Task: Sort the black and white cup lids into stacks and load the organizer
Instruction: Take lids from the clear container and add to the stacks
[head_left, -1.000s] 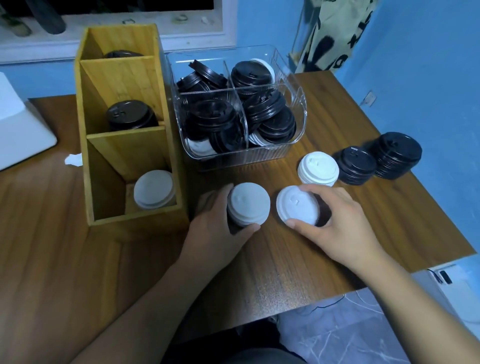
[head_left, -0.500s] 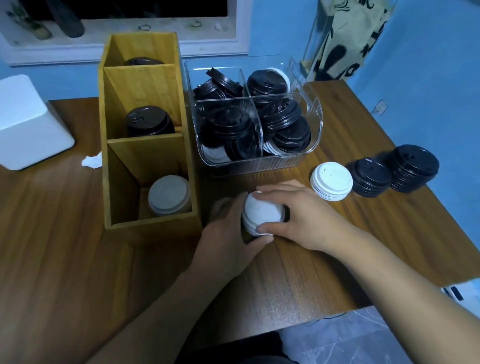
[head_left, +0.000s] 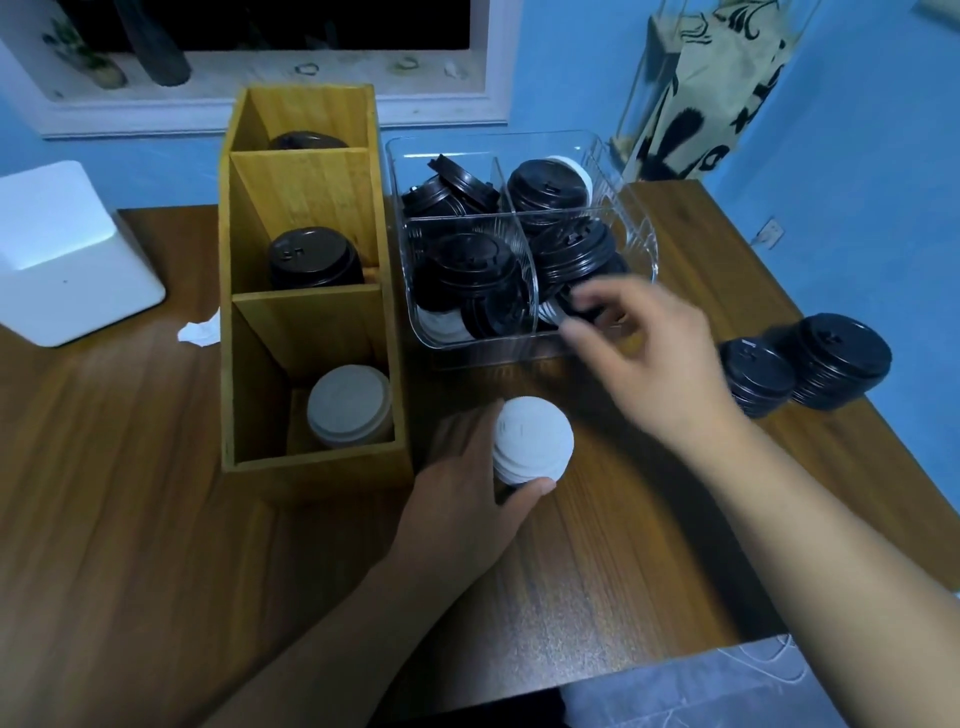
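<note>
Left hand (head_left: 467, 499) grips a white lid stack (head_left: 532, 439) on the table (head_left: 156, 545), thumb curled at the near side, fingers round the far-left side, just beside the wooden organizer (head_left: 311, 327). Right hand (head_left: 660, 364) is blurred, over the front right of the clear bin (head_left: 498, 348), fingers loosely apart with nothing seen in them. The organizer's near compartment holds white lids (head_left: 349, 405), the middle a black lid stack (head_left: 311, 257), and the far one more black lids (head_left: 309, 141). The bin holds mixed lids, mostly black. Two black stacks (head_left: 758, 374) (head_left: 836, 358) touch each other at the table's right edge. White box (head_left: 67, 260) sits far left.
</note>
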